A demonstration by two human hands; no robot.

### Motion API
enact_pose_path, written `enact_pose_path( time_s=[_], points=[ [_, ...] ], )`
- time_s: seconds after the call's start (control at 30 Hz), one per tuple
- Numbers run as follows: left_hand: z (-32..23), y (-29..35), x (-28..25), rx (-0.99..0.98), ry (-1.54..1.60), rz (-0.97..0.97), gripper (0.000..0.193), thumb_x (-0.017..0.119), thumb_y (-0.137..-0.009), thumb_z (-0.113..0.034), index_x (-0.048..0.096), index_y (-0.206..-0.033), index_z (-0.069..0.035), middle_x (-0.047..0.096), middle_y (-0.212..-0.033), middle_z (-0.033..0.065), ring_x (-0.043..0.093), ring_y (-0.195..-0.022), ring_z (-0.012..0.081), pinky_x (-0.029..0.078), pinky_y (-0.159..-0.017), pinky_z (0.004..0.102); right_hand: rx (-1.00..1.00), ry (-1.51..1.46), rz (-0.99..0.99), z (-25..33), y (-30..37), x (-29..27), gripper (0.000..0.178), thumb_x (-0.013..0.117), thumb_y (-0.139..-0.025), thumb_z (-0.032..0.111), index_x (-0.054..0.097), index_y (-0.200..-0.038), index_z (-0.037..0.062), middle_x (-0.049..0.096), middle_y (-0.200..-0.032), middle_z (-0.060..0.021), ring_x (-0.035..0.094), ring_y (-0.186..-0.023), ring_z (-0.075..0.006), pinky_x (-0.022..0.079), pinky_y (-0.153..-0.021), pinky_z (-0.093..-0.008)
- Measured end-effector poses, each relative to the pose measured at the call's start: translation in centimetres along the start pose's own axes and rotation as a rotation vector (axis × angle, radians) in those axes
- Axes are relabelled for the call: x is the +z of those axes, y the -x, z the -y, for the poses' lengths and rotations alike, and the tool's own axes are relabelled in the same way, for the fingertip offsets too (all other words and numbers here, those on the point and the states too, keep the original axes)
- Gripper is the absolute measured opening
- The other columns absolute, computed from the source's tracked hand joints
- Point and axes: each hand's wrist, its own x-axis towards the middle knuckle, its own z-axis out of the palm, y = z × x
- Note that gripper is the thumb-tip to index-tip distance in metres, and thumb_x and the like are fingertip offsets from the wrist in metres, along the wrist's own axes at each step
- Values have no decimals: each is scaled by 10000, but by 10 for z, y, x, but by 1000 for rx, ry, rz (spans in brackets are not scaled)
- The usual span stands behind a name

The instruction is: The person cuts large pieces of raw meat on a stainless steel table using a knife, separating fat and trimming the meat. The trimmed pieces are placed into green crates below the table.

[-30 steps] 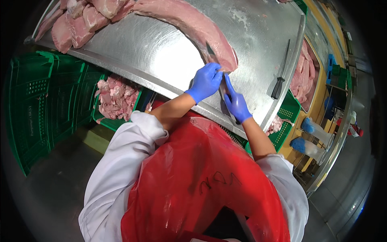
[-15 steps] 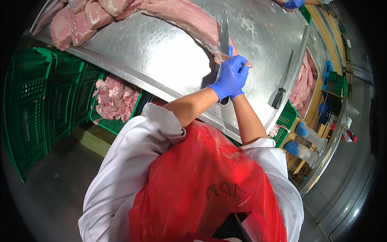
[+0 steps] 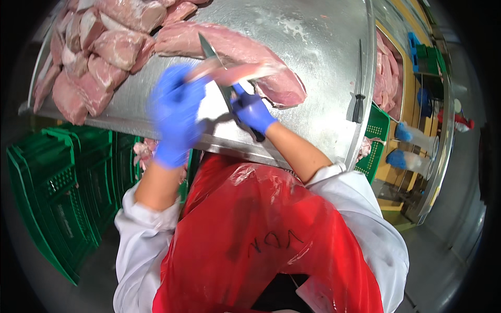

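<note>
**Knife over the long cut on a steel table**

Steel filled the upper part of the view: a broad metal table [image 3: 323, 62], wet and scuffed, with green crates [image 3: 57, 193] stacked on the floor to its left. A heap of raw meat pieces [image 3: 94, 57] sat on the table's left end, and a second knife [image 3: 359, 88] lay alone near the right edge.

The long cut of meat [image 3: 261, 68] lay across the middle of the table, pale pink with a whitish skin, its long axis running from upper left down to lower right, where it ended in a rounded lobe. It lay just beyond both hands, with the right hand [image 3: 253, 110] nearer its thick end.

That hand, in a blue glove, was clenched around the dark handle of a knife [image 3: 216, 68], the blade pointing up and away across the cut. The left hand [image 3: 175, 117], also gloved in blue, was blurred; it seemed to pinch a thin strip of meat [image 3: 245, 70] lifted off the top of the cut, though I could not tell its grip for certain.
</note>
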Motion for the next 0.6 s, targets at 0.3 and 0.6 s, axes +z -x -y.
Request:
enact_pose_path(
  time_s=[0.3,0.6],
  points=[
    [80,96,-313,-619,-1442,671,809,796,-811,-205,403,-1493,-17,655,-1238,283,628,-1133,488,516,-983,510,286,-605,-438,-97,141,-53,791,548,-990,26,174,-1644,265,664,-888,-38,650,-699,-92,567,-579,-274],
    [187,-159,56,732,-1361,889,764,791,-729,-255,494,-1381,11,520,-1425,249,516,-1312,401,405,-1099,507,230,-837,-774,-82,178,-51,845,541,-979,-30,81,-1654,186,599,-860,-26,620,-663,-109,483,-470,-227]
  ],
)
